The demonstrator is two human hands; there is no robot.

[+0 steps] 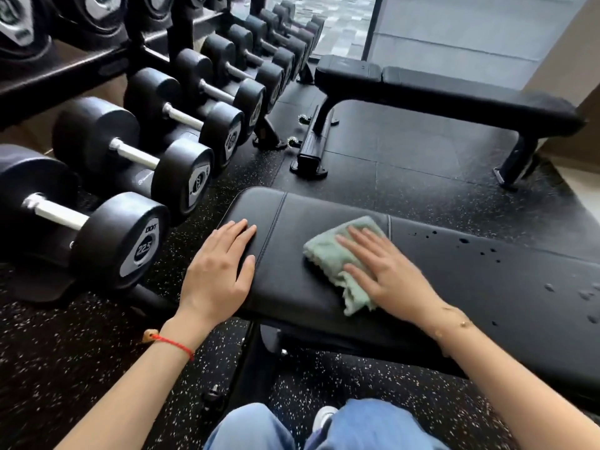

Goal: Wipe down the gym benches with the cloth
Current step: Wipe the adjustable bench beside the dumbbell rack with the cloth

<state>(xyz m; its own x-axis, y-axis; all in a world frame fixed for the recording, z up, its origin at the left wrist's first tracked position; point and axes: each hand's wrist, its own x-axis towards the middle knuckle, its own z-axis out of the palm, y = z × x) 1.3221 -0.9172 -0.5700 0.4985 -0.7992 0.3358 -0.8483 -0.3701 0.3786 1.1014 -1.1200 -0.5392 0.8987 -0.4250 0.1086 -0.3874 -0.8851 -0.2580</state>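
The right hand (pixel 386 274) presses flat, fingers straight, on the cloth (pixel 337 254) lying on the bench (pixel 292 228). Left of it, the left hand (pixel 220 271) rests flat on the bench end. Droplets (pixel 464 241) sit to the right.

Near bench (pixel 454 274) cut off at right edge — cloth (pixel 328 254) partly hidden under hand

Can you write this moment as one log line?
wiping | right hand flat on pale green cloth | left hand flat on black padded bench
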